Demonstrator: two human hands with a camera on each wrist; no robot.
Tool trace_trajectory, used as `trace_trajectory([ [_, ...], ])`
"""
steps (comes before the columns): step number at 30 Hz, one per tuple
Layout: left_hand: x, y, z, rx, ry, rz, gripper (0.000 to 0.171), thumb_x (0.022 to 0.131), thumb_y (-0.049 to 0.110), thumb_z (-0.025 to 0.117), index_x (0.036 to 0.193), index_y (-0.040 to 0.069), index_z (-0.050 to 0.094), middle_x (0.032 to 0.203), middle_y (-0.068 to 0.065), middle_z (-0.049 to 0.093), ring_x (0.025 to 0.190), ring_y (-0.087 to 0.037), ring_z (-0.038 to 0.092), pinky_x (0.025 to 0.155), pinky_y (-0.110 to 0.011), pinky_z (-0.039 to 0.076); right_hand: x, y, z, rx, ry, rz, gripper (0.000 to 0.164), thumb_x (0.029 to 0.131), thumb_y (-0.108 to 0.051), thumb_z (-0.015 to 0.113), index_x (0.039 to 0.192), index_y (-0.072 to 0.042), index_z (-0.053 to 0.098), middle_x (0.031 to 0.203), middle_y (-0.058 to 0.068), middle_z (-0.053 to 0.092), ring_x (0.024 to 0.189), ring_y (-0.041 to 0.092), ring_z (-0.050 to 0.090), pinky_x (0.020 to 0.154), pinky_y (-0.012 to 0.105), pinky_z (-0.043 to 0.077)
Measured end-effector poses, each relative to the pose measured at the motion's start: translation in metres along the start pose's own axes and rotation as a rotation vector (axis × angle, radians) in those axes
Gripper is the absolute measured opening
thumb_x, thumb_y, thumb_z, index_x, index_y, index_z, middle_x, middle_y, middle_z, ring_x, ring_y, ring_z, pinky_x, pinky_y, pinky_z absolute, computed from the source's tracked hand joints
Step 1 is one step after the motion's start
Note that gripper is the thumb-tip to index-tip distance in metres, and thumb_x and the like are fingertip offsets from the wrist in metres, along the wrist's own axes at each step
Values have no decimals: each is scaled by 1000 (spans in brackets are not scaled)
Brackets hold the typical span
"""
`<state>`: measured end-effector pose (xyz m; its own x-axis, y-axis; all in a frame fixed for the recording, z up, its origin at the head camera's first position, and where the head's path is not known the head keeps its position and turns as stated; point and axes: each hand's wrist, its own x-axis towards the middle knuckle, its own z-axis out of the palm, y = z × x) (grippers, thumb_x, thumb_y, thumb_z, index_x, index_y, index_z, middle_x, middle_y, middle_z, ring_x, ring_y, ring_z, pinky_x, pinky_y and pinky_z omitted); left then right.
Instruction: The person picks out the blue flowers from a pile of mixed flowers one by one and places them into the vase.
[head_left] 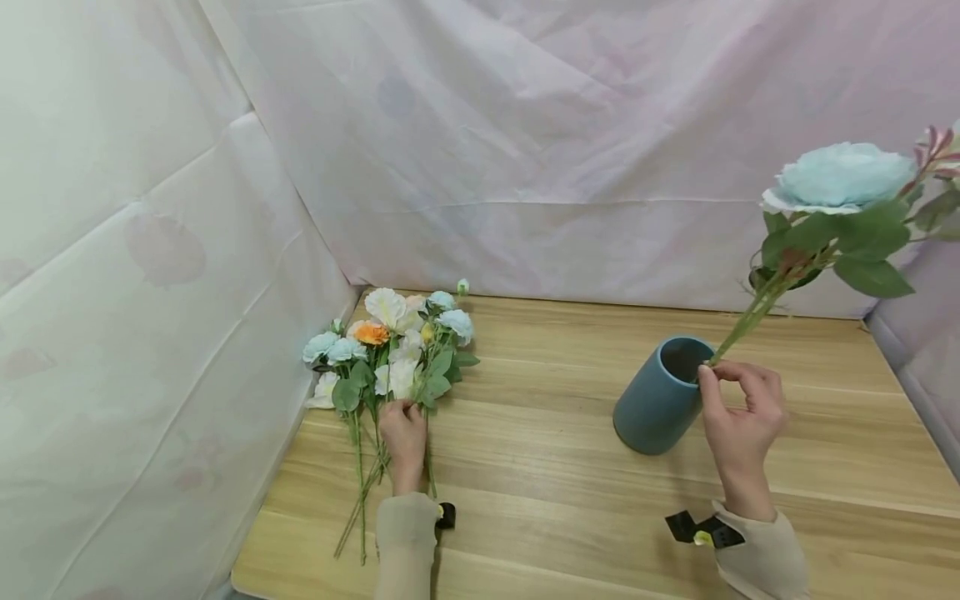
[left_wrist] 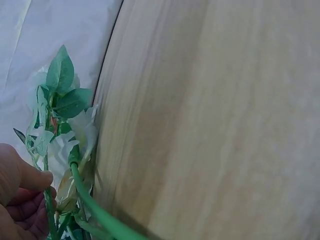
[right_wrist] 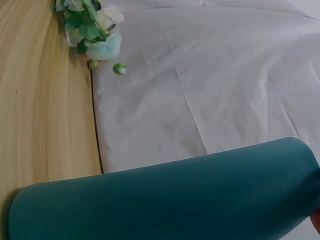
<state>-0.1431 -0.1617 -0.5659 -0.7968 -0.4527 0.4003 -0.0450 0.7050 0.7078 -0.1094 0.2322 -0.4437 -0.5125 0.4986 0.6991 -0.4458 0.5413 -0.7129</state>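
Observation:
At the right, my right hand [head_left: 746, 417] pinches the green stem of a large pale blue artificial flower [head_left: 847, 177], which leans to the right. The stem's lower end is at the mouth of the blue-grey vase [head_left: 652, 408], where the rim and fingers hide it. In the right wrist view the vase [right_wrist: 165, 200] fills the lower part, with only a fingertip at the edge. My left hand [head_left: 403, 433] is among the flowers lying at the left. Its thumb and finger pinch a green flower stem [left_wrist: 49, 202] with leaves above.
White, pale blue and orange flowers [head_left: 371, 333] lie bunched at the table's back left, their bare stems [head_left: 362, 500] toward the front. Pinkish blooms [head_left: 937, 154] show at the right edge. Pale cloth [head_left: 525, 150] hangs behind and beside the wooden table [head_left: 540, 483].

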Motion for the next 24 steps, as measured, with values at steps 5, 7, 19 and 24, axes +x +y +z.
trace_trajectory([
  [5,1,-1,2,-28,59,59,6,78,-11,62,77,-8,67,75,-21,61,73,-37,57,65,-47,49,-1,4,3,-6,6,-15,8,70,11,68,78,14,67,73,-10,61,83,-3,45,79,21,30],
  [7,1,-2,3,-38,85,93,7,77,-13,63,76,-8,67,74,-21,62,72,-37,57,64,-46,49,-2,7,4,-17,11,-21,9,70,11,68,78,13,67,72,-8,61,84,-3,45,79,20,30],
  [19,0,-4,6,-114,165,182,6,77,-15,65,79,-9,66,76,-20,61,69,-33,57,59,-44,49,-3,-2,8,8,11,-24,11,73,9,64,82,15,66,77,-4,64,86,-2,46,79,19,31],
  [24,0,-4,6,-130,185,191,6,78,-13,66,80,-8,66,78,-19,60,71,-33,56,59,-44,49,-5,6,9,24,2,-19,12,74,9,64,83,16,65,77,1,65,87,-1,46,79,19,31],
])
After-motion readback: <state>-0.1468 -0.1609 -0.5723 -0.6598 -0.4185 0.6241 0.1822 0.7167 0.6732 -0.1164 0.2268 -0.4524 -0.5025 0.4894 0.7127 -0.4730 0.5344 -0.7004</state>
